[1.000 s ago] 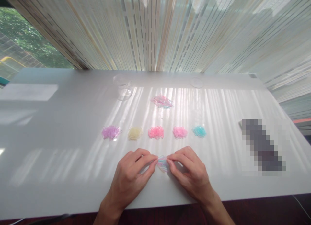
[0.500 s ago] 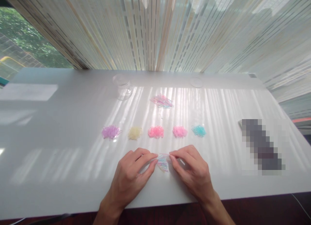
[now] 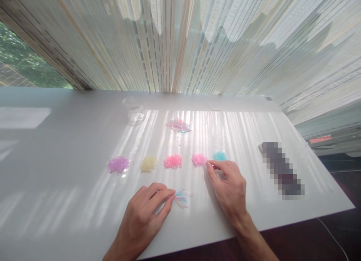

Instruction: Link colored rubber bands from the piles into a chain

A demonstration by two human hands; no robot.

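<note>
My left hand (image 3: 148, 206) pinches one end of a bunch of thin pastel loops (image 3: 182, 198) that look like small rubber bands. The bunch fans out to the right of the fingertips in blue, pink, purple and a little yellow. My right hand (image 3: 228, 184) has its thumb and forefinger together at the right edge of a light pink pile (image 3: 199, 159) of the same loops. Whether a loop sits between those fingertips is too small to make out. A teal pile (image 3: 219, 156) lies just behind the right hand, partly covered by it.
A purple pile (image 3: 119, 164), a yellow pile (image 3: 148, 164) and a deeper pink pile (image 3: 173, 161) continue the row leftward. Behind it lie a mixed pile (image 3: 179, 126), a clear jar (image 3: 134, 112) and a clear round lid (image 3: 215, 105). A blurred-out dark object (image 3: 282, 171) is at right.
My right hand has left the bunch and moved forward and right to the light pink pile. My left hand keeps its pinch on the bunch. The view has shifted slightly.
</note>
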